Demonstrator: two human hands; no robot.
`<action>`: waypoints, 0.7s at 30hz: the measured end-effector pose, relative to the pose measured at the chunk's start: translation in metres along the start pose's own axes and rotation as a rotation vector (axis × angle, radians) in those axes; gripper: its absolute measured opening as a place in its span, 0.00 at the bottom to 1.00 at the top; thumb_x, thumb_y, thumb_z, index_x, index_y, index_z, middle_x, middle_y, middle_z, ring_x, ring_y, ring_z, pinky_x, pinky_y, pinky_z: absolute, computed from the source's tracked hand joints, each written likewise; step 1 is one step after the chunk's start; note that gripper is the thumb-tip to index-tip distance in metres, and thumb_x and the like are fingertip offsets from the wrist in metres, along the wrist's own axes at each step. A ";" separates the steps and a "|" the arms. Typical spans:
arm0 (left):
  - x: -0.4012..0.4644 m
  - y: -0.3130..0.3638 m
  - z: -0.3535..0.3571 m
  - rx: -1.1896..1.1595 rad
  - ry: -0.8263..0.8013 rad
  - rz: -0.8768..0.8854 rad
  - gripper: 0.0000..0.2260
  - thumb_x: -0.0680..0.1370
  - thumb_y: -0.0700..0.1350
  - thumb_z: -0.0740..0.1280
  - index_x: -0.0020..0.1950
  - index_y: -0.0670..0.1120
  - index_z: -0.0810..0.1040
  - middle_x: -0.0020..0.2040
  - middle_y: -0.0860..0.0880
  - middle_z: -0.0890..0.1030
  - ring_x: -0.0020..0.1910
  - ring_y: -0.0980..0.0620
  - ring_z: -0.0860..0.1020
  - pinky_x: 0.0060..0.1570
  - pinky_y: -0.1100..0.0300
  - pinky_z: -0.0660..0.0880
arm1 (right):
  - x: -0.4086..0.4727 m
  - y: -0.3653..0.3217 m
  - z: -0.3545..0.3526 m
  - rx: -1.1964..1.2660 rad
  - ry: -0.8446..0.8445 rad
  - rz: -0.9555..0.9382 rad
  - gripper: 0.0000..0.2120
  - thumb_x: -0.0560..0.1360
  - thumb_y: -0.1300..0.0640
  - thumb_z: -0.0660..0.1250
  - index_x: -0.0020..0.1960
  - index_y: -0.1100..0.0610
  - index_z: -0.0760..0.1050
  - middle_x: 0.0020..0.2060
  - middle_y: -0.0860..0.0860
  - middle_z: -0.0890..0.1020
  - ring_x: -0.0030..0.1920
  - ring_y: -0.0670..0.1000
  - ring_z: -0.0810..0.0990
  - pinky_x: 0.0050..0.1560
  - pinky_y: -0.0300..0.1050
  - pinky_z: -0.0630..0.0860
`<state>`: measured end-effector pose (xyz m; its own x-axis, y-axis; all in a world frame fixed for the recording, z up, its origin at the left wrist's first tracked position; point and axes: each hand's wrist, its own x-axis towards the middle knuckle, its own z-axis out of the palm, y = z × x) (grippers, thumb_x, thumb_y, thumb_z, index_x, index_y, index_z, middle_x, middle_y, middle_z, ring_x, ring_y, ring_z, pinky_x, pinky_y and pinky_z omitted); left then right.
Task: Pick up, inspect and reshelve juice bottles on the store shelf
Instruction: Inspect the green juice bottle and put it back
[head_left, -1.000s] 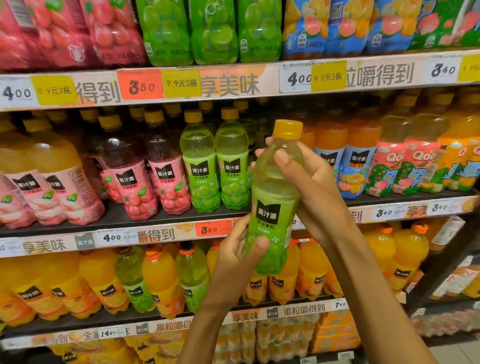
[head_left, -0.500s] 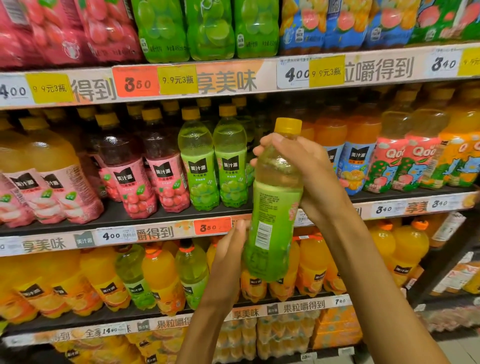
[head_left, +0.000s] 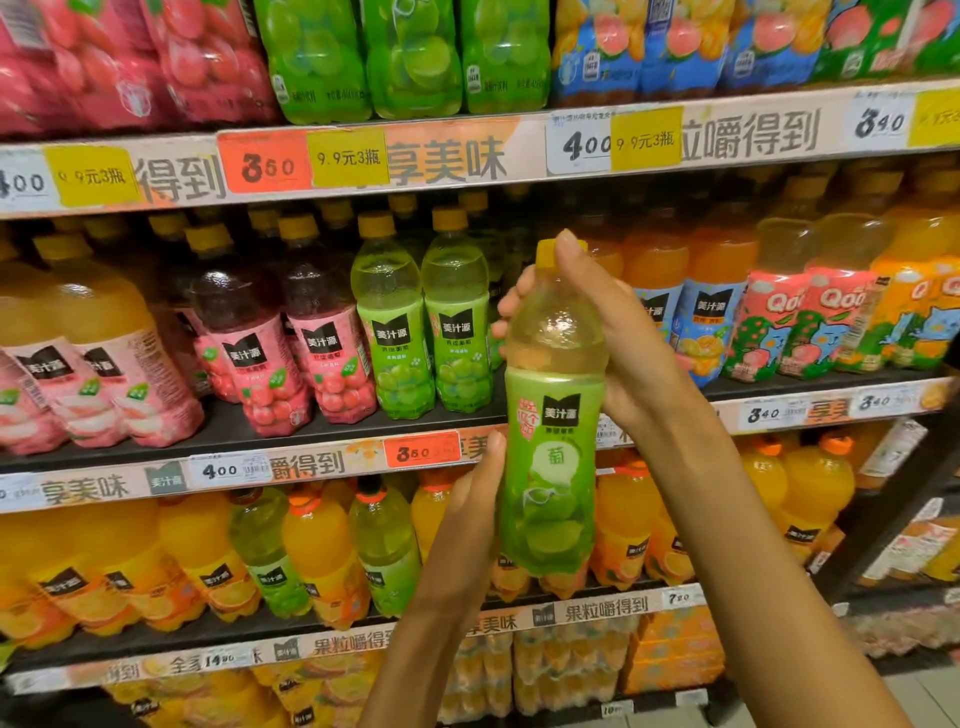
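Note:
A green grape juice bottle (head_left: 553, 441) with a yellow cap is held upright in front of the middle shelf (head_left: 291, 431), its front label facing me. My right hand (head_left: 613, 332) grips its upper part from the right and behind, with the thumb up against the cap. My left hand (head_left: 475, 514) lies along the bottle's lower left side, thumb up on the label; its fingers are hidden behind the bottle. Two matching green bottles (head_left: 426, 317) stand on the shelf just to the left.
Pink-labelled bottles (head_left: 291, 348) and pale yellow ones stand to the left, orange bottles (head_left: 696, 291) and Qoo bottles (head_left: 810, 322) to the right. Large bottles fill the shelf above (head_left: 363, 161). Orange and green bottles crowd the lower shelf (head_left: 597, 608). Floor shows bottom right.
The bottle has been turned about its axis: the barcode side faced me half a second ago, the front label faces me now. My right thumb moved up to the cap.

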<state>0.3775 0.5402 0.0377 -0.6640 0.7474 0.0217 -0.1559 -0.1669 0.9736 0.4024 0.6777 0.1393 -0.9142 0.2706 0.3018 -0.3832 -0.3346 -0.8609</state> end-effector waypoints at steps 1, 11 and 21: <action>-0.001 0.001 0.002 0.034 0.018 0.030 0.22 0.73 0.66 0.57 0.55 0.57 0.82 0.53 0.49 0.84 0.55 0.51 0.81 0.55 0.52 0.77 | 0.000 -0.001 0.000 -0.081 0.076 -0.031 0.16 0.73 0.45 0.66 0.42 0.59 0.77 0.39 0.56 0.83 0.42 0.55 0.81 0.46 0.48 0.79; -0.005 0.002 -0.003 -0.072 -0.191 -0.060 0.30 0.72 0.68 0.57 0.60 0.47 0.79 0.48 0.42 0.83 0.45 0.46 0.82 0.42 0.54 0.79 | 0.001 0.000 -0.005 0.221 -0.015 0.085 0.17 0.73 0.45 0.59 0.44 0.60 0.74 0.38 0.55 0.82 0.42 0.54 0.82 0.46 0.47 0.80; -0.002 0.010 0.011 0.212 -0.013 0.111 0.07 0.71 0.63 0.62 0.46 0.72 0.78 0.45 0.66 0.82 0.46 0.66 0.81 0.39 0.72 0.75 | 0.008 0.005 -0.006 -0.193 0.329 -0.021 0.16 0.76 0.46 0.66 0.41 0.59 0.78 0.36 0.54 0.85 0.39 0.52 0.83 0.42 0.44 0.81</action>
<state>0.3853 0.5440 0.0496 -0.6592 0.7402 0.1324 0.0752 -0.1103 0.9910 0.3941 0.6839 0.1353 -0.8028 0.5618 0.1997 -0.3412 -0.1583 -0.9266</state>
